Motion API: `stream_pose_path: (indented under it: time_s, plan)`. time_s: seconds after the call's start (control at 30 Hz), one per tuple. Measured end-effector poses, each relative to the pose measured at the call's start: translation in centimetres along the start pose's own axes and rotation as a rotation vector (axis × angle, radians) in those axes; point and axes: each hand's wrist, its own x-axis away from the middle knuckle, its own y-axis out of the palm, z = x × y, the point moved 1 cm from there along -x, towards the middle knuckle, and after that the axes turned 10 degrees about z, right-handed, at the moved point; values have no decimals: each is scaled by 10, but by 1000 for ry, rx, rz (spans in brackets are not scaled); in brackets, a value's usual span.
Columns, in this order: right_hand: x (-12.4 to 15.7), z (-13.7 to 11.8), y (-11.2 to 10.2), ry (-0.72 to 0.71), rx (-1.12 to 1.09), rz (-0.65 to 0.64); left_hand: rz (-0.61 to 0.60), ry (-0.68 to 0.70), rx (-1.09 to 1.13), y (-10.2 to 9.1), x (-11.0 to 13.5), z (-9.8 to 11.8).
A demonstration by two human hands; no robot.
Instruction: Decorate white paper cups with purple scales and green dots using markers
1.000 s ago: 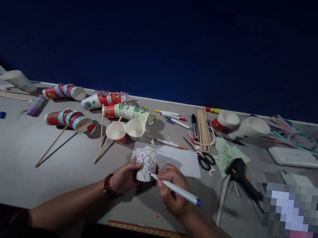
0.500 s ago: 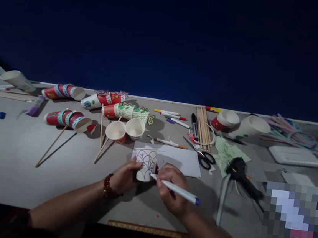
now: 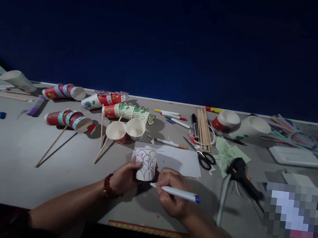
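Between thumb and fingers, my left hand (image 3: pixel 126 175) holds a white paper cup (image 3: pixel 146 165) bearing purple scale-like arcs and small branching lines. The fingers behind the cup are hidden. My right hand (image 3: pixel 172 190) grips a white marker pen (image 3: pixel 180 193) with a purple end. Its tip lies just below and right of the cup's lower edge, apparently clear of the surface. Under and behind the cup lies a sheet of white paper (image 3: pixel 181 161). Two open paper cups, a left one (image 3: pixel 116 131) and a right one (image 3: pixel 135 129), stand just beyond.
Decorated cup chains on sticks (image 3: pixel 69 118) lie at the left. Behind the paper are several markers (image 3: pixel 177 122), a bundle of wooden sticks (image 3: pixel 203 128) and black-handled scissors (image 3: pixel 206 160). A black glue gun (image 3: pixel 244 177) and crumpled green paper (image 3: pixel 228 152) lie to the right.
The marker tip has moved off the cup's drawn side, slightly down to below its lower edge. My left hand keeps the cup in nearly the same place.
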Motion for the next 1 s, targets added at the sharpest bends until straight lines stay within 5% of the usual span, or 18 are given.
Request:
stream_pose_path:
  time_s: [1.0]
  plan:
    - [2,4,5,0,-33,96,12,20,-1,-1,-2,-2]
